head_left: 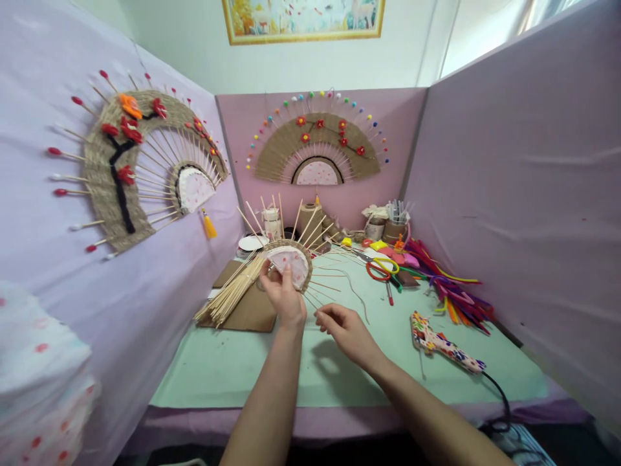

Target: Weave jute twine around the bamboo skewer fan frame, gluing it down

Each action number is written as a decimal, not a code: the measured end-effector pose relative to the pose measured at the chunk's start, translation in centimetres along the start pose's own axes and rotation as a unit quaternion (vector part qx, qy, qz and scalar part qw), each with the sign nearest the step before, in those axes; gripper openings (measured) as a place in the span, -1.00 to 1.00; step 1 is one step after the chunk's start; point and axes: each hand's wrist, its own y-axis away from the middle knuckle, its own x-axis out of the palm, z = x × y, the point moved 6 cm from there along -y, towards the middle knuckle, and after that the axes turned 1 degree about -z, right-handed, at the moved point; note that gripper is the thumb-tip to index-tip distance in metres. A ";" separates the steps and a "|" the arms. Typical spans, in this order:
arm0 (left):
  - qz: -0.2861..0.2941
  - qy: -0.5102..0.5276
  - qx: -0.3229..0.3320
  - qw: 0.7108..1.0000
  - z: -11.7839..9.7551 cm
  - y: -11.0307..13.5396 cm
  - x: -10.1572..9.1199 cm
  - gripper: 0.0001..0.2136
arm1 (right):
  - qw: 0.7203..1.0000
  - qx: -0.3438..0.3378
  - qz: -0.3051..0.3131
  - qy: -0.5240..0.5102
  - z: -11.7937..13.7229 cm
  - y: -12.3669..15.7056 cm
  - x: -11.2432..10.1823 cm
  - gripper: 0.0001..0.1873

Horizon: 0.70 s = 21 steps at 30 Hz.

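Note:
My left hand (286, 298) grips a small half-round fan (290, 264) from below, with its thumb over the dotted white cloth at the centre. A twine-wrapped band (306, 260) runs around the cloth, and thin wooden sticks (313, 226) fan outward from it. At the fan's lower right, my right hand (342, 329) has its thumb and forefinger pinched at the outer end of a thin stick (312, 301). The fingers partly hide that end. Just left of the fan, a bundle of loose wooden sticks (233, 291) lies on brown cardboard (257, 310).
On the right of the green tabletop (218, 375) lie a patterned glue gun (446, 343) with its cord, scissors (381, 266) and coloured pipe cleaners (451, 291). A twine cone (310, 220) stands at the back. Finished fans (317, 139) hang on the partitions.

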 end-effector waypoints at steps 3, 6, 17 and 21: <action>-0.001 -0.015 0.034 0.999 -1.0 0.6 0.0 -0.60 | 0.996 -0.078 -0.041 0.024 2.3 0.3 -1.0 -0.79; 0.016 -0.054 0.120 0.991 -2.9 1.5 0.3 -0.69 | 0.984 -0.152 -0.087 0.024 5.1 0.7 -2.1 -0.84; 0.175 -0.222 0.395 0.874 -5.8 5.3 3.1 -0.54 | 0.871 -0.366 -0.268 0.188 9.7 3.1 -6.5 -0.81; 0.199 -0.222 0.411 0.862 -5.7 6.2 3.6 -0.48 | 0.833 -0.393 -0.261 0.290 9.8 2.9 -6.7 -0.76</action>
